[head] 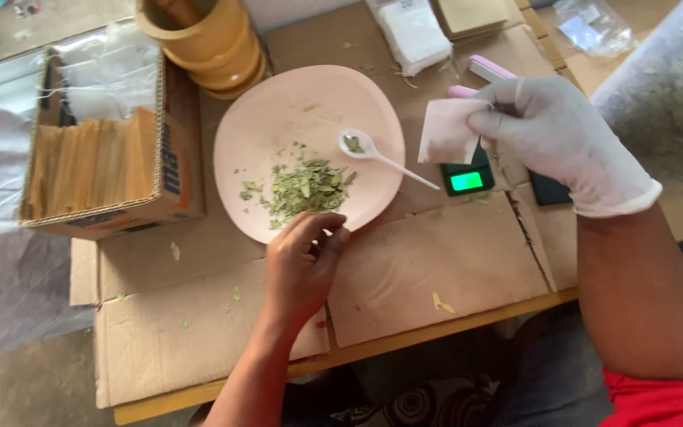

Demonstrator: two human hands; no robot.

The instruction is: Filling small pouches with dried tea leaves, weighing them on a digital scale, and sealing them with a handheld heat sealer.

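On the near rim of the pink plate, your bare left hand rests with its fingers curled together, tips touching the edge just below the heap of dried green leaves; you hold nothing in it that can be seen. Your gloved right hand pinches a small pale paper sachet by its right edge, keeping it upright above the small scale with the lit green screen. A white plastic spoon lies on the plate to the right of the leaves, a few leaf bits in its bowl, its handle reaching past the rim toward the scale. Left of the plate stands a cardboard box packed with tan packets. Behind the plate sits a yellow mortar. Everything rests on flattened cardboard.
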